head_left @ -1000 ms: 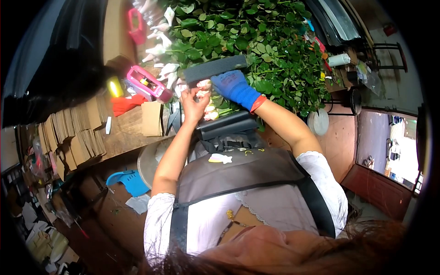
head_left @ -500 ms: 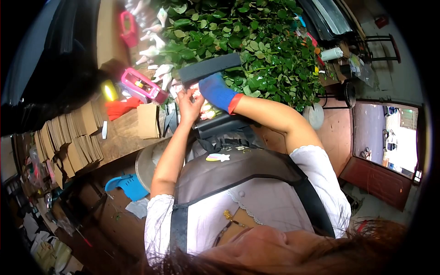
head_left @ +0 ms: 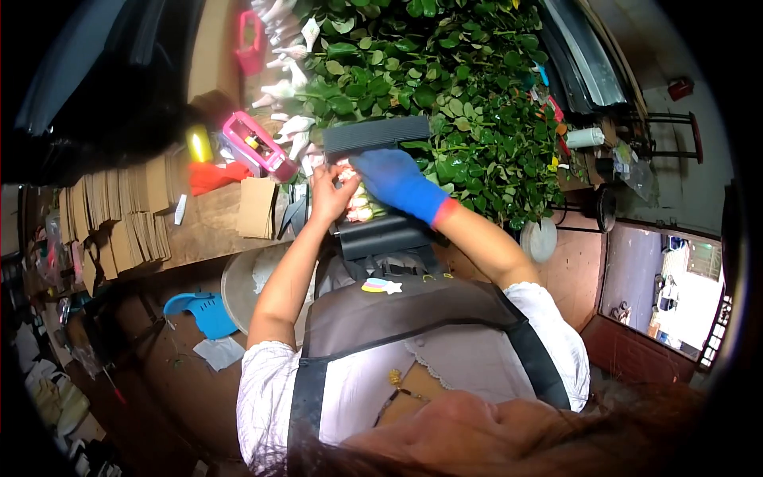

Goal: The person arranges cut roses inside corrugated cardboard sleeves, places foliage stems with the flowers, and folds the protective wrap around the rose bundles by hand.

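Pale pink and greenish roses (head_left: 360,213) lie in a row between two black ridged bars, an upper bar (head_left: 376,135) and a lower bar (head_left: 385,236). My bare left hand (head_left: 327,195) comes in from the left, its fingers closed around a rose head (head_left: 346,171) near the upper bar. From the right, my right hand (head_left: 401,184), in a blue knitted glove with a red cuff, reaches over the same flowers. Its fingers are curled at that rose, and the fingertips are partly hidden. The stems under the glove are mostly covered.
Leafy rose stems (head_left: 477,103) fill the table's far side, with white-wrapped heads (head_left: 294,87) along their left. Left are a pink-framed holder (head_left: 258,145), red cloth (head_left: 216,176), a yellow roll (head_left: 197,143) and cardboard sheets (head_left: 119,207). A blue chair (head_left: 203,312) stands below.
The whole view has shifted, so the table things sit a little lower and further right. Both hands stay at the roses; the gloved hand now lies flatter over them.
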### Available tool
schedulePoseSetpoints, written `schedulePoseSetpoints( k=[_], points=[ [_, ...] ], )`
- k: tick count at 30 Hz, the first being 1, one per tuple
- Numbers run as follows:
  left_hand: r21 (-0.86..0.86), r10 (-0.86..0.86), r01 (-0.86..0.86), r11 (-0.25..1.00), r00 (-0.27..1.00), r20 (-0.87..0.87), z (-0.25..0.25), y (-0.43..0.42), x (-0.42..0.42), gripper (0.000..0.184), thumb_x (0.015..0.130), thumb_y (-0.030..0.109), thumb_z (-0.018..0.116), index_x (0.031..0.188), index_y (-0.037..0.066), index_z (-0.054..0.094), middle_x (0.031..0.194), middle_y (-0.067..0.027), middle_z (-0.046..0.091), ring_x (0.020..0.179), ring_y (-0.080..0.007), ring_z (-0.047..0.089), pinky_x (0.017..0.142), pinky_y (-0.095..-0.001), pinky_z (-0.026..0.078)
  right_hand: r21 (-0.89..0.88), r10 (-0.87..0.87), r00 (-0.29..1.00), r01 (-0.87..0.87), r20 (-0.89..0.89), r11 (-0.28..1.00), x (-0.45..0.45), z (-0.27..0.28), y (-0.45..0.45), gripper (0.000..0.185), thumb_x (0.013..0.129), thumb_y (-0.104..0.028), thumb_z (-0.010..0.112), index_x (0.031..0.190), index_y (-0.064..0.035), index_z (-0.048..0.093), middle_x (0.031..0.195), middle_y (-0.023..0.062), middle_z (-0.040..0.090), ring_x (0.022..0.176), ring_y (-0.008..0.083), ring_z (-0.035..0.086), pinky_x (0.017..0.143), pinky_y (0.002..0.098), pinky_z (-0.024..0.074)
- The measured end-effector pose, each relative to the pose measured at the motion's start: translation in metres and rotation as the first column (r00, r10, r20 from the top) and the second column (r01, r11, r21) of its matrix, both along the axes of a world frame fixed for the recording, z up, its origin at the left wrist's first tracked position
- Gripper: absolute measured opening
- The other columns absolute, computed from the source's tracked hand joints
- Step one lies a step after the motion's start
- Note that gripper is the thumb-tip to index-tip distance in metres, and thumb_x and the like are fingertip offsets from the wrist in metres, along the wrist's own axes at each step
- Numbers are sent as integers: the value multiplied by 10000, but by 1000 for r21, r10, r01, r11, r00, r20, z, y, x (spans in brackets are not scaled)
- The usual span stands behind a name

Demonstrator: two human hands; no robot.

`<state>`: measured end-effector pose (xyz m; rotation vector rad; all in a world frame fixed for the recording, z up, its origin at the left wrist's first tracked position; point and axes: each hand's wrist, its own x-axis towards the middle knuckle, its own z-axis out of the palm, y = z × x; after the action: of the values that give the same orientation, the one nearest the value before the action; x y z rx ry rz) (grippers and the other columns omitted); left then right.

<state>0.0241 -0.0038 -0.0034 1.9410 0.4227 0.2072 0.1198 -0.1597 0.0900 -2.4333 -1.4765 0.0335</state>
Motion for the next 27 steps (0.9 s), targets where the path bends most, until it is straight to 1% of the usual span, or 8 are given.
schedulePoseSetpoints(
  k=[3,8,12,16,20,21,25,27],
  points=[
    [30,37,-36,999,999,-12,12,-4,0,393,762,340,830,972,34,700,1048,-144,556,1058,-313,521,965,-395,415,-2,-259,855,289,-450,957,-27,97,-58,264,913,-337,603,954,-97,705,916,136,687,860,346,666,744,432,532],
    [80,55,-55,995,998,11,2,-6,-2,380,759,328,833,954,35,689,1095,-143,569,1100,-306,500,987,-393,399,-693,-635,682,258,-363,673,-69,49,-175,495,921,-561,582,863,-89,718,872,205,692,825,373,675,738,445,537],
    [73,48,-49,996,999,17,2,-6,0,395,754,335,834,958,30,690,1101,-138,564,1091,-309,492,982,-396,398,-260,-416,283,457,-864,851,-98,23,-196,282,973,-269,635,1019,0,704,1007,134,719,930,245,697,826,357,541],
    [59,51,-53,997,998,32,1,-6,-2,457,739,382,846,937,4,683,1041,-129,537,1054,-312,480,948,-403,408,23,65,-16,828,-998,560,-88,73,-166,307,984,-249,632,1098,28,699,1097,129,720,1010,206,688,901,341,538],
    [70,25,-29,997,998,57,-4,-3,0,459,746,389,844,954,12,683,1073,-136,539,1059,-309,485,954,-400,408,175,-12,327,537,-945,826,-56,87,-182,471,1012,-397,560,985,44,723,1102,170,714,990,233,690,890,386,540],
    [70,22,-26,997,999,50,-4,-3,0,459,749,389,843,960,13,685,1080,-138,538,1058,-310,487,957,-401,407,65,-22,150,548,-988,834,-54,86,-177,506,985,-473,550,946,-2,731,1004,173,724,887,269,697,807,386,533],
    [8,13,-13,1000,999,36,11,-6,-6,380,814,321,807,1089,85,692,1129,-138,554,1131,-280,508,1014,-372,392,-572,-558,731,281,-393,771,-64,56,-171,404,961,-403,601,904,-13,687,878,191,667,804,401,615,737,421,505],
    [-4,32,-32,999,995,93,15,-9,-7,375,826,312,803,1102,87,685,1131,-132,546,1126,-278,514,1008,-362,398,-407,-481,557,260,-678,876,-77,15,-191,371,979,-376,588,908,-27,691,814,135,649,761,276,615,717,383,496]
  ],
)
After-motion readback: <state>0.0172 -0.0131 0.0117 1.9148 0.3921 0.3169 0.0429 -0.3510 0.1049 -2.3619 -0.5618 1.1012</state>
